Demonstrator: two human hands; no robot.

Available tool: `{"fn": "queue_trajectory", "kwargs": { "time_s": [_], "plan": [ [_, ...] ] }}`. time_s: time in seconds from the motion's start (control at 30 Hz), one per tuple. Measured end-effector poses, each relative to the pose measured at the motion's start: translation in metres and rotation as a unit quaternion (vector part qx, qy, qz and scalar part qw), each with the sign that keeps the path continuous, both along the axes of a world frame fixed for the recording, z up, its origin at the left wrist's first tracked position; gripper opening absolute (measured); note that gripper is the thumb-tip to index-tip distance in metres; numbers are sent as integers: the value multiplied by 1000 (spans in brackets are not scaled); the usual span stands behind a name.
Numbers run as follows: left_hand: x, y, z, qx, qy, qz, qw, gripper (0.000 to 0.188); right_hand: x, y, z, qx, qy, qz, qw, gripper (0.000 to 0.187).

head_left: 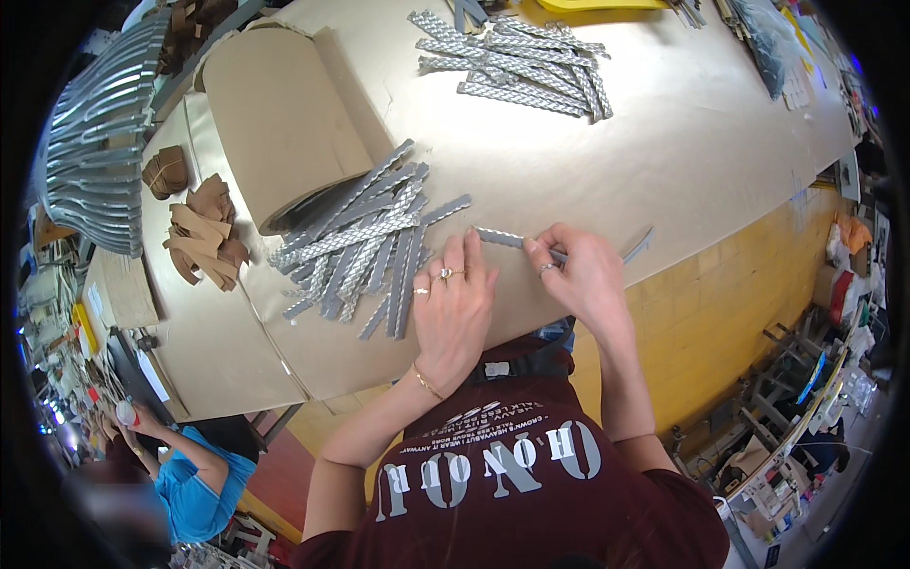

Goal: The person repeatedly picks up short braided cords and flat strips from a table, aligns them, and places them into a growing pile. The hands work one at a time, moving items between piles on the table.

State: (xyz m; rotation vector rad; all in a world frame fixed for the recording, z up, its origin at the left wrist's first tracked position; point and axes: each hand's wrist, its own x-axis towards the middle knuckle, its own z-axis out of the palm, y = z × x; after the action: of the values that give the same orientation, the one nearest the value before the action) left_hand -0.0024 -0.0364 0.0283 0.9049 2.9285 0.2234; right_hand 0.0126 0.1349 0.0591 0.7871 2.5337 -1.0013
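A narrow grey-and-white braided strip point(500, 237) lies across the near part of the table between my hands. My right hand point(583, 275) pinches it between thumb and fingers. Thin grey strands point(639, 245) show beyond that hand; whether they join the strip is hidden. My left hand point(453, 308) rests on the table with its fingers stretched out, the fingertips touching the strip's left end. Just left of it lies a loose pile of grey and silver braided strips point(365, 242), crossing each other at many angles.
A brown roll of sheet material point(284, 114) stands behind the pile. Brown scraps point(209, 232) and a banded brown bundle point(166, 172) lie farther left, near hanging grey strips point(100, 142). More braided strips point(531, 66) sit at the far side. A person in blue point(204, 479) works at lower left.
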Motion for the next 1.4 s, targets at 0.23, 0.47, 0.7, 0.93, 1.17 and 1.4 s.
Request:
{"fn": "queue_trajectory", "kwargs": {
  "time_s": [0.23, 0.47, 0.7, 0.93, 1.17, 1.4],
  "plan": [
    [15, 8, -3, 58, -37, -61, 996, 71, 3, 0, -5, 26, 27, 4, 999, 26],
    [11, 6, -16, 97, -143, -98, 980, 79, 23, 18, -1, 0, 2, -48, 999, 29],
    [12, 9, -14, 79, -143, -97, 982, 81, 33, 30, 5, -17, 10, -46, 999, 25],
    [11, 11, -9, 71, -140, -105, 982, 77, 31, 29, 2, -3, 20, -46, 999, 23],
    [19, 25, -13, 14, -79, -115, 990, 77, 30, 25, 4, 22, 10, -52, 998, 23],
    [24, 31, -17, -23, -31, -115, 993, 78, 37, 32, 6, -32, 8, -133, 991, 21]
  ]
}}
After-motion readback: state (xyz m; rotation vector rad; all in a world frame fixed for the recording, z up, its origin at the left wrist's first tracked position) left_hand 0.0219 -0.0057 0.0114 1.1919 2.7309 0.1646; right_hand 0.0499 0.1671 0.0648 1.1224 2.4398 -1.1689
